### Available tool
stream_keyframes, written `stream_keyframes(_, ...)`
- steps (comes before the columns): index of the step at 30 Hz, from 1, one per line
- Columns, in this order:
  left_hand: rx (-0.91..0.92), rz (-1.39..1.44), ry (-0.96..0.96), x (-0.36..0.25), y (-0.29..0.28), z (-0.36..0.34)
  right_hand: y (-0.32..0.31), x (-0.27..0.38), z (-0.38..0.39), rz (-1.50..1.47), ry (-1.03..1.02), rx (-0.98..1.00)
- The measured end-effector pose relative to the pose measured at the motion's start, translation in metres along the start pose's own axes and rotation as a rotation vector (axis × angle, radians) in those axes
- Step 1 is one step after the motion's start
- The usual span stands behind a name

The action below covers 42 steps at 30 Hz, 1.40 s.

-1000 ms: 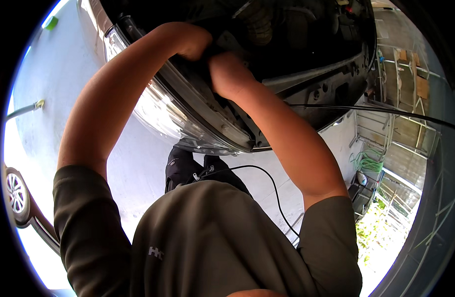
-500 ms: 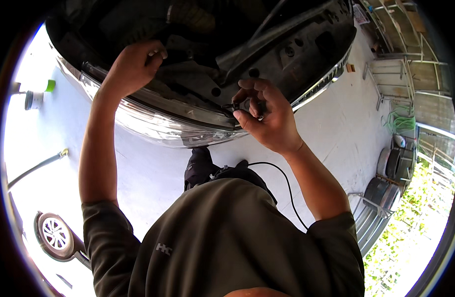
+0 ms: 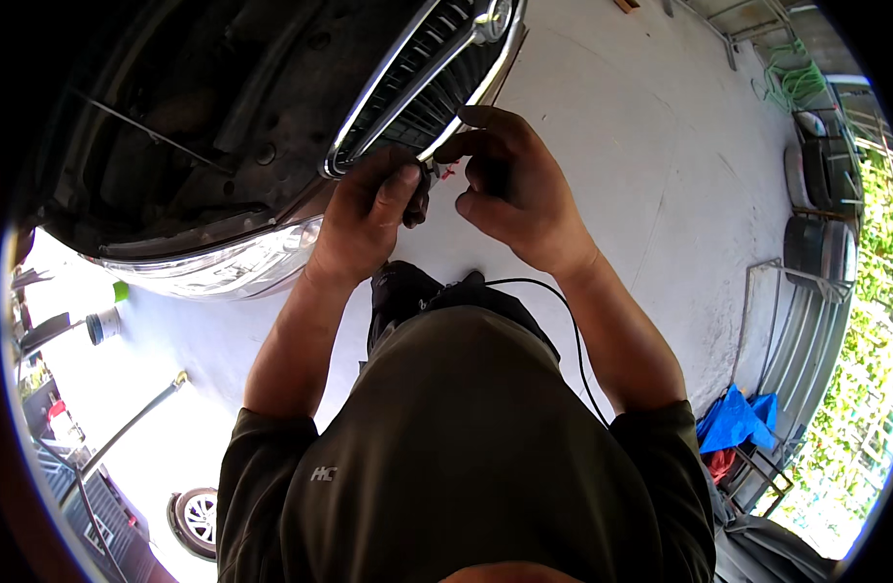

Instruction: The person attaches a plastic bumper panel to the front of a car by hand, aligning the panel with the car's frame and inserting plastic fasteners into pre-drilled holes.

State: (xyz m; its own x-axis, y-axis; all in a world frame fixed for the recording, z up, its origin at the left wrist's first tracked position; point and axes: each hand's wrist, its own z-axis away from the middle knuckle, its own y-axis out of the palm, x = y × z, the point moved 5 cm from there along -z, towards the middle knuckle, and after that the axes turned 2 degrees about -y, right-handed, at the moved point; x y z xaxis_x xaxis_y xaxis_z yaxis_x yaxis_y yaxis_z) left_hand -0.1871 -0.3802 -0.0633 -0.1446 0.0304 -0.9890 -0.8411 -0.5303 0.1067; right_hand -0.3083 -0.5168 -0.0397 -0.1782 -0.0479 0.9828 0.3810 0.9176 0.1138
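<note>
My left hand (image 3: pixel 361 216) is closed in front of the car's headlight (image 3: pixel 237 264), thumb pressed toward the fingers. A small dark piece (image 3: pixel 420 206) shows at its fingertips, its kind too shaded to make out. Just right of it, my right hand (image 3: pixel 529 199) is curved with thumb and fingers apart, and I see nothing held in it. Something tiny and red (image 3: pixel 448 170) shows in the gap between both hands. Beyond my hands is the chrome-edged grille (image 3: pixel 422 107) of the car.
The dark front of the car (image 3: pixel 194 126) fills the upper left. A thin black cable (image 3: pixel 568 321) runs beside my right forearm over the pale floor (image 3: pixel 650 155). Tyres (image 3: pixel 817 248), a green hose (image 3: pixel 796 83) and a blue cloth (image 3: pixel 738 420) lie along the right side.
My view has turned rightward along the car's front, bringing the grille in. My left hand has come off the open front and closed beside my right, which has loosened from a small dark piece.
</note>
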Motion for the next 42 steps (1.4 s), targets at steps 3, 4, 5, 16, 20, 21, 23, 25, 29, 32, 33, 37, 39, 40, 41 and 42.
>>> stream_keyframes(3, 0.033, 0.18, -0.051, 0.014, 0.056, -0.025, -0.064, 0.005, 0.031, -0.483, 0.11, -0.041)
stream_keyframes(4, 0.079, 0.186, -0.053, 0.017, 0.072, -0.037, -0.085, 0.009, 0.035, -0.529, 0.059, -0.035)
stream_keyframes(5, 0.096, 0.185, -0.058, 0.018, 0.088, -0.051, -0.106, 0.012, 0.035, -0.528, 0.054, -0.052)
stream_keyframes(16, 0.374, 0.432, -0.186, 0.028, 0.221, -0.307, -0.328, 0.011, -0.062, -0.182, -0.01, -0.194)
stream_keyframes(20, 0.468, 0.459, -0.234, 0.003, 0.259, -0.401, -0.397, 0.036, -0.116, -0.059, 0.179, -0.335)
stream_keyframes(21, 0.506, 0.415, -0.256, -0.002, 0.268, -0.419, -0.412, 0.04, -0.127, -0.056, 0.176, -0.344)
stream_keyframes(23, 0.571, 0.388, -0.238, -0.015, 0.286, -0.46, -0.446, 0.056, -0.153, 0.142, 0.03, -0.368)
stream_keyframes(25, 0.552, 0.32, -0.241, -0.022, 0.298, -0.499, -0.479, 0.057, -0.181, 0.126, 0.006, -0.377)
stream_keyframes(29, 0.488, 0.356, -0.278, -0.027, 0.324, -0.581, -0.553, 0.058, -0.247, 0.158, 0.055, -0.305)
stream_keyframes(32, 0.431, 0.101, -0.229, -0.005, 0.348, -0.649, -0.621, 0.015, -0.283, 0.107, 0.21, -0.351)
stream_keyframes(33, 0.396, -0.019, -0.212, 0.003, 0.354, -0.671, -0.645, 0.001, -0.297, 0.019, 0.314, -0.35)
stream_keyframes(37, 0.239, -0.321, -0.207, 0.009, 0.375, -0.764, -0.725, -0.025, -0.37, -0.252, 0.441, -0.196)
stream_keyframes(39, 0.167, -0.408, -0.153, -0.008, 0.382, -0.804, -0.76, -0.028, -0.412, -0.308, 0.558, -0.108)
stream_keyframes(40, 0.141, -0.454, -0.159, -0.022, 0.386, -0.822, -0.776, -0.036, -0.43, -0.322, 0.579, -0.064)
stream_keyframes(41, 0.118, -0.5, -0.165, -0.03, 0.387, -0.84, -0.787, -0.033, -0.444, -0.315, 0.592, -0.051)
stream_keyframes(42, 0.096, -0.548, -0.197, -0.032, 0.383, -0.857, -0.796, -0.03, -0.465, -0.265, 0.578, 0.0)
